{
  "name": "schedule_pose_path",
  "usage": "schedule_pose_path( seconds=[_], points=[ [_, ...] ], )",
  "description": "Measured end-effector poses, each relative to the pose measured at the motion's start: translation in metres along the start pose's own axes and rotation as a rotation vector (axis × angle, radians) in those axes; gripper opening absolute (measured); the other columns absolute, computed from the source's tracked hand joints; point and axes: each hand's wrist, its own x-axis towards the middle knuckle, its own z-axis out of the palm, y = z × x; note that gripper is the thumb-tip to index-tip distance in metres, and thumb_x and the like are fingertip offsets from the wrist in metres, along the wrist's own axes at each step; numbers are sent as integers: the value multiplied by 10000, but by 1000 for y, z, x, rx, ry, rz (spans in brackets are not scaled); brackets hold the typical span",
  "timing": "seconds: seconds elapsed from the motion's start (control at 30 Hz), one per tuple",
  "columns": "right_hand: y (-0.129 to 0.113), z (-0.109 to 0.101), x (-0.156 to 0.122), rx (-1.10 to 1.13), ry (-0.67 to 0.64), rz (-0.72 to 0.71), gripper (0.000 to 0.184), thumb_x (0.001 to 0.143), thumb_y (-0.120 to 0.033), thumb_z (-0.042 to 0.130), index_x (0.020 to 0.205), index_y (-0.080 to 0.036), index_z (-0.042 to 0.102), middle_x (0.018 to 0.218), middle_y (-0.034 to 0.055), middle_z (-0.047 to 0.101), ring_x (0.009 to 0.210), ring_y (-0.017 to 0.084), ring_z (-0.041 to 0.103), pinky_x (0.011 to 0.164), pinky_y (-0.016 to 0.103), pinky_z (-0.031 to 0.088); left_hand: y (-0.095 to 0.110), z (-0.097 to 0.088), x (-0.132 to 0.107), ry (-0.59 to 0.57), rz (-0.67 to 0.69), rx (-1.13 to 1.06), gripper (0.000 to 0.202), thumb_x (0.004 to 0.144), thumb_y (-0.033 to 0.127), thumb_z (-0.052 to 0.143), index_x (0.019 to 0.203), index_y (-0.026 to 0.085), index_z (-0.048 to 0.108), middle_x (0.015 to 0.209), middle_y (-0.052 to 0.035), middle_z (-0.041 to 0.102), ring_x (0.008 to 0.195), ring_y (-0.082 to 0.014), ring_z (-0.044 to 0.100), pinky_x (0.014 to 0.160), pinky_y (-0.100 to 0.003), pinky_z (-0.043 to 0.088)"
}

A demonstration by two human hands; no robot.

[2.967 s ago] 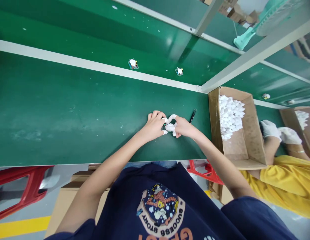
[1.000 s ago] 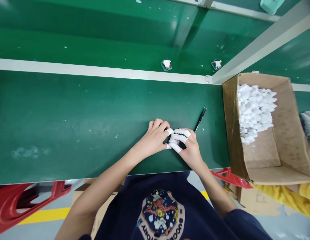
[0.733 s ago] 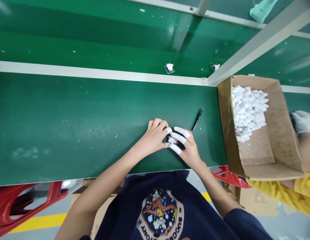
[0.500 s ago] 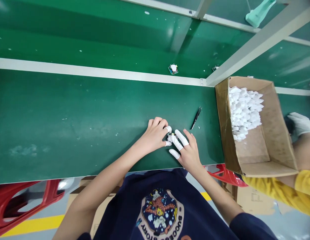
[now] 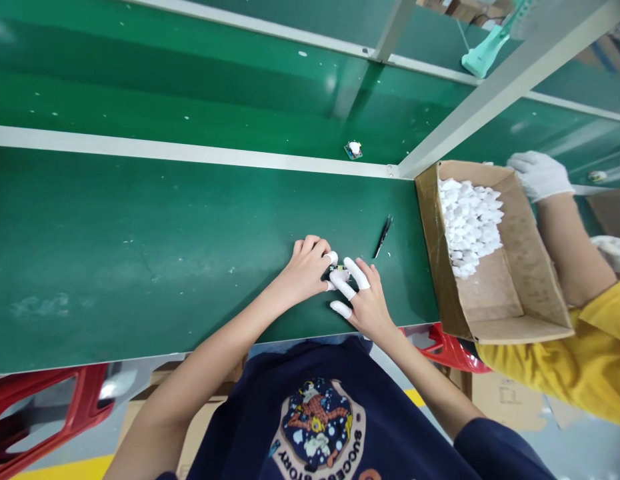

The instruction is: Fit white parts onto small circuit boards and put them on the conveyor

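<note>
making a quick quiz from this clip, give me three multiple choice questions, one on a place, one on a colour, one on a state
1. Where do the tweezers lie?
A. in the box
B. on the green table, between the hands and the box
C. on the far belt

2. What colour are the pieces in the box?
A. white
B. red
C. black

3. How is the right hand?
A. clenched in a fist
B. inside the box
C. fingers spread, tips at the small part

Answers: 1 B, they rest on the table left of the box. 2 A, the pieces are white. 3 C, its fingers fan out beside the left hand.
</note>
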Motion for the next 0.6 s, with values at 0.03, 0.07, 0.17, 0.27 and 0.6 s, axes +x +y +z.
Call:
schedule_pose_path(
  seconds=[0.03, 0.07, 0.17, 0.27, 0.6],
  points=[
    [0, 0, 0, -13, -9, 2, 446, 900, -356, 551, 1332, -258, 496, 1445, 154, 366, 1368, 381, 274, 1052, 632, 306, 0, 0, 0, 7, 3, 5, 274, 801, 363, 660, 951, 141, 602, 1110, -111, 550, 1126, -301, 380, 894, -436, 334],
    [0, -1, 0, -20, -9, 3, 427, 898, -341, 559, 1314, -254, 517, 1425, 153, 394, 1367, 378, 277, 1055, 631, 300, 0, 0, 0, 11, 5, 6, 271, 805, 364, 655, 949, 141, 602, 1107, -111, 551, 1126, -300, 381, 894, -437, 335],
    [-1, -1, -1, -7, 31, -25, 433, 892, -332, 568, 1308, -220, 527, 1415, 175, 395, 1360, 368, 290, 1066, 612, 301, -1, 0, -1, 7, 7, -9, 292, 791, 364, 673, 968, 143, 598, 1107, -109, 553, 1119, -295, 387, 888, -431, 341],
    [-2, -1, -1, -31, 34, -29, 463, 885, -374, 577, 1317, -218, 517, 1431, 180, 370, 1354, 386, 288, 1053, 627, 307, -1, 0, -1, 11, 11, -8, 278, 799, 352, 662, 971, 144, 597, 1109, -113, 549, 1121, -295, 384, 892, -433, 341],
    [4, 3, -4, 82, 147, 24, 526, 901, -289, 572, 1395, -239, 398, 1466, 172, 332, 1356, 359, 315, 1037, 597, 366, -2, 1, -2, 16, 33, -29, 325, 762, 351, 708, 989, 149, 592, 1114, -101, 534, 1128, -287, 381, 906, -425, 344]
  ],
)
